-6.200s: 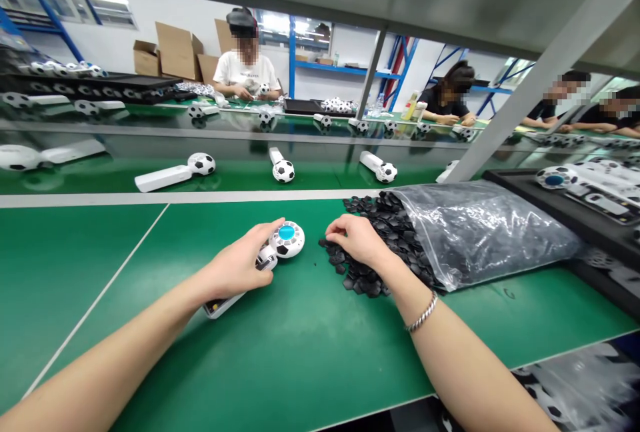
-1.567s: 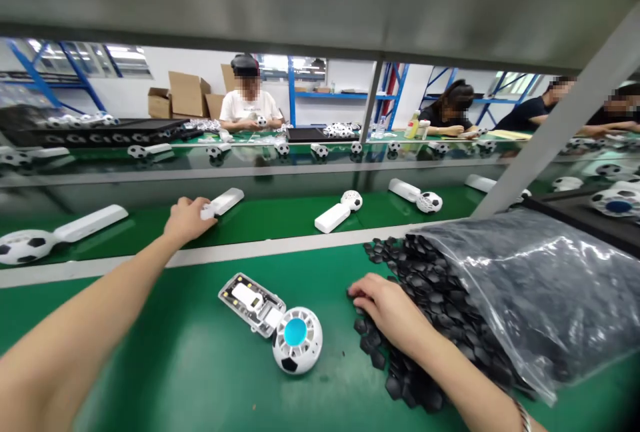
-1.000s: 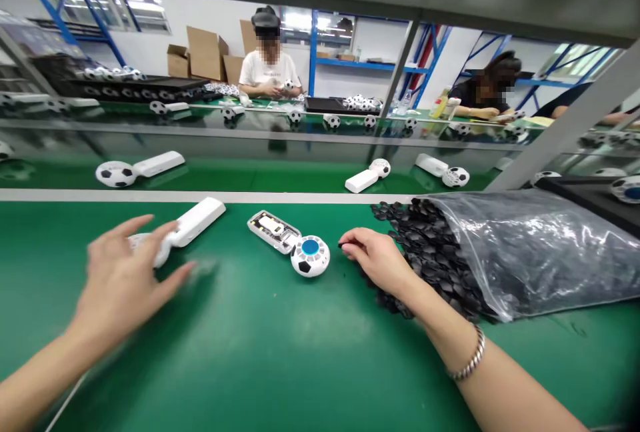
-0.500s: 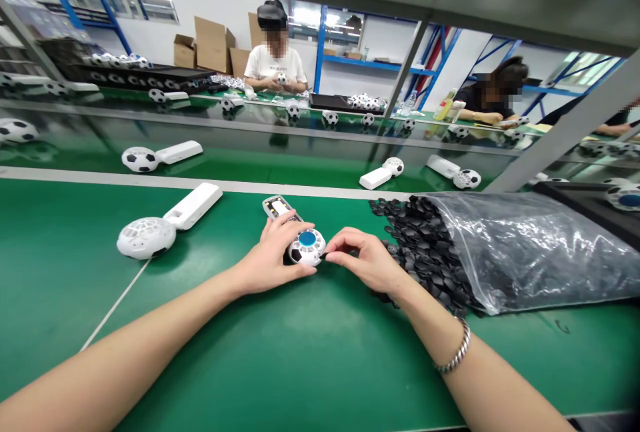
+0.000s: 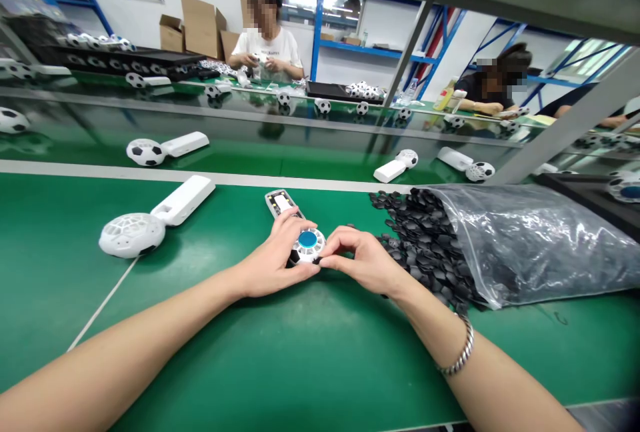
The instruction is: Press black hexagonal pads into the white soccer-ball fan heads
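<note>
On the green table lies a white soccer-ball-shaped fan (image 5: pixel 309 240) with a blue disc at its centre and an opened handle showing inner parts. My left hand (image 5: pixel 275 255) is wrapped around its left side, holding it down. At the ball's lower right edge, my right hand (image 5: pixel 363 260) pinches a small black piece (image 5: pixel 318 260), mostly hidden by the fingertips, against the white shell. A heap of loose black pieces (image 5: pixel 425 245) spills from a clear plastic bag (image 5: pixel 540 245) to the right of my right hand.
Another white fan (image 5: pixel 133 235) with bare ball panels lies at the left. Beyond the pale table edge strip, a belt (image 5: pixel 280 159) carries several more fans. Co-workers sit across it, one in a white shirt (image 5: pixel 270 52). A black tray (image 5: pixel 590 199) stands at far right.
My right hand has shifted slightly left, bringing the black piece up against the ball's edge. The fans on the belt have moved right. My left hand keeps its hold.
</note>
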### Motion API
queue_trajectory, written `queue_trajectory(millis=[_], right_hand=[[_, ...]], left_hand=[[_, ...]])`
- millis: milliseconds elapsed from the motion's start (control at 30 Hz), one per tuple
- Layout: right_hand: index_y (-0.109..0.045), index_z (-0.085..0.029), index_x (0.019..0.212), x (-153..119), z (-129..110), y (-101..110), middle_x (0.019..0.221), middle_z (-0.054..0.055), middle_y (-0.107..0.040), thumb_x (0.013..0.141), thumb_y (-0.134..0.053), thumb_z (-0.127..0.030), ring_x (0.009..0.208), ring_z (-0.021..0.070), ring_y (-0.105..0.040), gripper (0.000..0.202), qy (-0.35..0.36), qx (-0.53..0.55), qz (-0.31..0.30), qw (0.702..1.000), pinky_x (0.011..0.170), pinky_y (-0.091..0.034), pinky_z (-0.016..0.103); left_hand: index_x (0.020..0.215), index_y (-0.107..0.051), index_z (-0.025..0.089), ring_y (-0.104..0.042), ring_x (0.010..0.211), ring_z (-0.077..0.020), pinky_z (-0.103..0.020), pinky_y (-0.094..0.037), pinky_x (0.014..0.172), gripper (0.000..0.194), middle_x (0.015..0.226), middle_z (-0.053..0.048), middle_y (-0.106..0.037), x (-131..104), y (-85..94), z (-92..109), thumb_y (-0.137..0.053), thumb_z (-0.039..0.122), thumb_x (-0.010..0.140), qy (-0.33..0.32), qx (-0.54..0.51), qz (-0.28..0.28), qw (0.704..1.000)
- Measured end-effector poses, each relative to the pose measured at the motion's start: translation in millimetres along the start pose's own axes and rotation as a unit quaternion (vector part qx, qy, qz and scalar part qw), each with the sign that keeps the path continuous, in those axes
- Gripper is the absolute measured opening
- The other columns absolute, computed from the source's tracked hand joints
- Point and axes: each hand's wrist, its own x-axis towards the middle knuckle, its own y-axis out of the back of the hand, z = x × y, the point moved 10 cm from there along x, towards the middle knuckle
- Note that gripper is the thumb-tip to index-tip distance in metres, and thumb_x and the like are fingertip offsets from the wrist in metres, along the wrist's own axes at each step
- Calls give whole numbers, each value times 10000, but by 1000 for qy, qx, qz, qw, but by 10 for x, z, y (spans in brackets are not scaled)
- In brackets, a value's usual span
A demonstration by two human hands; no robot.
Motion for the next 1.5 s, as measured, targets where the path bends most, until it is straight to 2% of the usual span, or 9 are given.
queue_trajectory(millis=[133, 267, 333, 467, 667, 933, 1200, 1333, 1500], right_hand=[[-549, -191, 819, 5, 61, -27, 780, -11, -539, 698, -650, -221, 711, 110, -520, 160, -15, 61, 11, 998, 686, -457, 269], [-505, -223, 1000, 19, 152, -21, 1060, 29, -523, 649, -697, -222, 966, 159, -513, 400, -46, 81, 11, 996, 803, -451, 308], [-490, -226, 1030, 29, 171, -65, 1094, 35, -520, 655, -694, -220, 1007, 166, -511, 427, -56, 117, -16, 991, 835, -446, 326], [-490, -216, 1022, 50, 169, -109, 1063, 29, -536, 641, -704, -188, 968, 149, -537, 438, -64, 164, -46, 983, 863, -444, 334], [-509, -214, 990, 72, 178, -100, 1050, 24, -547, 630, -714, -194, 949, 150, -549, 414, -68, 164, -39, 983, 875, -454, 349], [-468, -214, 1033, 40, 192, -127, 1104, 42, -540, 664, -685, -177, 970, 147, -559, 429, -73, 194, -41, 977, 884, -449, 339], [-459, -215, 1003, 49, 253, -122, 1079, 46, -548, 678, -682, -230, 1000, 155, -544, 394, -92, 169, -22, 981, 822, -476, 304], [-458, -205, 1002, 81, 219, -128, 1062, 47, -549, 688, -670, -201, 1008, 155, -537, 379, -65, 162, -20, 985, 880, -446, 334], [-433, -212, 1041, 46, 150, -164, 1119, 56, -514, 716, -640, -226, 1048, 165, -506, 386, -52, 128, -16, 990, 856, -458, 334]], left_hand=[[1186, -323, 197, -60, 1294, -288, -487, -214, 1039, 475, 1245, -107, -361, 12, 5, 25, -527, 321, 775, -3, -4, -4, 1000], [1185, -328, 194, -77, 1285, -288, -490, -207, 1038, 469, 1228, -102, -369, 22, 4, 49, -523, 276, 767, -2, -6, -9, 1000], [1177, -332, 193, -74, 1284, -288, -490, -196, 1042, 463, 1211, -98, -384, 25, 1, 57, -523, 259, 761, -5, -5, -8, 1000], [1171, -330, 208, -80, 1285, -297, -499, -204, 1036, 471, 1202, -90, -396, 32, 6, 63, -530, 244, 747, -9, -8, 2, 1000], [1198, -311, 225, -58, 1293, -317, -517, -215, 1029, 496, 1229, -91, -384, 25, -9, 50, -536, 289, 761, 1, -18, -13, 1000], [1199, -308, 206, -78, 1282, -304, -496, -208, 1037, 510, 1211, -98, -390, 29, -6, 60, -537, 249, 744, -9, -2, 10, 1000], [1195, -287, 202, -102, 1268, -303, -503, -212, 1029, 509, 1185, -108, -377, 10, -30, 22, -529, 249, 750, -10, 1, 30, 999], [1183, -301, 201, -141, 1253, -307, -507, -227, 1017, 494, 1180, -110, -366, 11, 5, -3, -524, 260, 746, -12, 14, 61, 998], [1141, -344, 213, -154, 1249, -309, -501, -243, 1017, 564, 1152, -92, -408, 32, 6, 19, -612, 246, 645, -5, 7, 68, 998]])
